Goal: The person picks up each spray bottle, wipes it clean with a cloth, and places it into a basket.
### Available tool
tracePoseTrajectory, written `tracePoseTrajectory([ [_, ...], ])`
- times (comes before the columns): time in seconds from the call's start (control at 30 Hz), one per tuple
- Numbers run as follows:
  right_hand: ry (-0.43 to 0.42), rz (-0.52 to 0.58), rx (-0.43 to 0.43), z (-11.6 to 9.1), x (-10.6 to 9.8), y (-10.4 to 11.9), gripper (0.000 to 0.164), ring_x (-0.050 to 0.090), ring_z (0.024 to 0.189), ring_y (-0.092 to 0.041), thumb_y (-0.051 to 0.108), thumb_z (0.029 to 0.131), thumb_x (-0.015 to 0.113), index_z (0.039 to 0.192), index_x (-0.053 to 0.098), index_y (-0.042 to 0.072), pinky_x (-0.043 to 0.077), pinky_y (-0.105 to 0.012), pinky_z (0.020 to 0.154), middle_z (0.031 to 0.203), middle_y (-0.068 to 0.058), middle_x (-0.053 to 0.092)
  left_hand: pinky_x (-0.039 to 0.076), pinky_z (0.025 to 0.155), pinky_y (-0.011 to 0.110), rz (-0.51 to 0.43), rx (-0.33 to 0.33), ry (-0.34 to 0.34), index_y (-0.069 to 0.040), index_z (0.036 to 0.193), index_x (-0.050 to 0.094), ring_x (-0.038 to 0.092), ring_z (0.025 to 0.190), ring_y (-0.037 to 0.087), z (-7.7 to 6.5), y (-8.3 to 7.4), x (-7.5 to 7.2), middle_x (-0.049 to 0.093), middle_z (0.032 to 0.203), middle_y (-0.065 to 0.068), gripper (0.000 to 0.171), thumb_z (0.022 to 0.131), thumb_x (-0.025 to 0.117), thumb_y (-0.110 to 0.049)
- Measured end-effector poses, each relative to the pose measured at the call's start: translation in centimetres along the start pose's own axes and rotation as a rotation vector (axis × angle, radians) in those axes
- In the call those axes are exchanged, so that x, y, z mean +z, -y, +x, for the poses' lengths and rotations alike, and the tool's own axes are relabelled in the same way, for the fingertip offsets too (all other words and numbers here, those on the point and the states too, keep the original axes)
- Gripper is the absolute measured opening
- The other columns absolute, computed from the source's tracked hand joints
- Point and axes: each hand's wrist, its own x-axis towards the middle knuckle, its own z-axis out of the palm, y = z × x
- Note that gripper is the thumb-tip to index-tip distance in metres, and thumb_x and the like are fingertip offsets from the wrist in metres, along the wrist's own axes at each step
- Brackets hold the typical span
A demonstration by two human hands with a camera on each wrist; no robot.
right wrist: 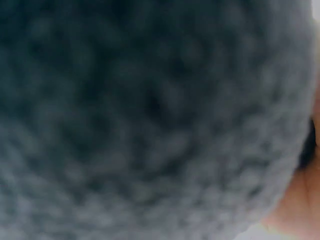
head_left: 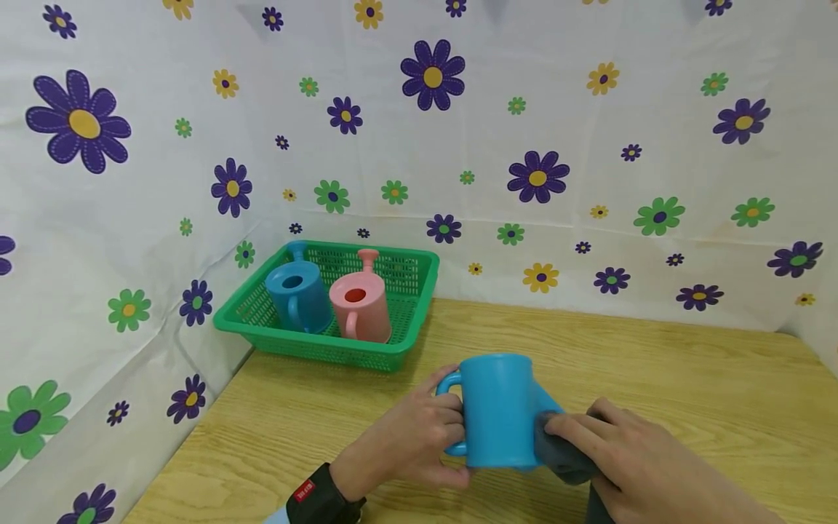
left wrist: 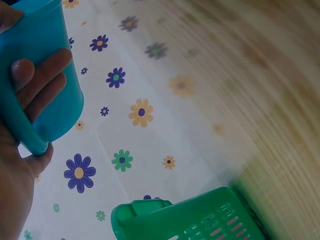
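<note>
A light blue toy watering can is held up in front of me, over the near part of the table. My left hand grips it by its looped handle; in the left wrist view, fingers pass through the loop and lie along the can's wall. On the other side, my right hand holds a dark grey cloth against the can near its spout, which the cloth partly hides. Fuzzy grey cloth fills nearly all of the right wrist view.
At the back left of the wooden table stands a green basket with slotted walls. Inside it are a blue watering can and a pink watering can, both upright. A white flowered sheet hangs behind and to the left.
</note>
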Motion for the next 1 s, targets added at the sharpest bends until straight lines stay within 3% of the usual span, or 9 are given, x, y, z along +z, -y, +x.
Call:
tracePoseTrajectory([
  [0.23, -0.276, -0.272, -0.095, 0.0, -0.3, 0.1, 0.065, 0.052, 0.090, -0.011, 0.010, 0.072, 0.087, 0.133, 0.065, 0.019, 0.055, -0.028, 0.070, 0.130, 0.004, 0.067, 0.036, 0.120, 0.054, 0.004, 0.007, -0.003, -0.022, 0.064, 0.057, 0.056, 0.078, 0.004, 0.1, -0.2, 0.1, 0.060, 0.066, -0.012, 0.037, 0.079, 0.076, -0.049],
  [0.33, -0.331, -0.321, -0.127, 0.0, -0.4, 0.0, 0.067, 0.053, 0.088, -0.013, 0.011, 0.066, 0.089, 0.129, 0.068, 0.018, 0.055, -0.031, 0.070, 0.131, 0.002, 0.068, 0.037, 0.120, 0.053, 0.020, 0.025, -0.007, -0.022, 0.062, 0.055, 0.055, 0.077, 0.004, 0.2, -0.4, 0.1, 0.058, 0.065, -0.012, 0.038, 0.078, 0.076, -0.049],
  [0.7, -0.328, -0.337, -0.143, 0.4, 0.0, -0.2, 0.058, 0.049, 0.083, -0.013, 0.008, 0.068, 0.086, 0.123, 0.073, 0.019, 0.050, -0.029, 0.066, 0.128, 0.001, 0.071, 0.035, 0.121, 0.052, 0.057, 0.057, 0.006, -0.023, 0.060, 0.052, 0.054, 0.078, 0.005, 0.4, -1.3, 0.0, 0.059, 0.066, -0.012, 0.039, 0.079, 0.074, -0.051],
  [1.0, -0.159, -0.331, -0.061, 0.4, 0.3, -0.2, 0.048, 0.050, 0.085, -0.013, 0.011, 0.077, 0.083, 0.122, 0.074, 0.023, 0.051, -0.031, 0.069, 0.128, 0.004, 0.070, 0.032, 0.123, 0.054, 0.026, 0.039, 0.029, -0.022, 0.063, 0.057, 0.056, 0.080, 0.005, 0.2, -1.3, 0.0, 0.063, 0.069, -0.011, 0.038, 0.081, 0.073, -0.052],
])
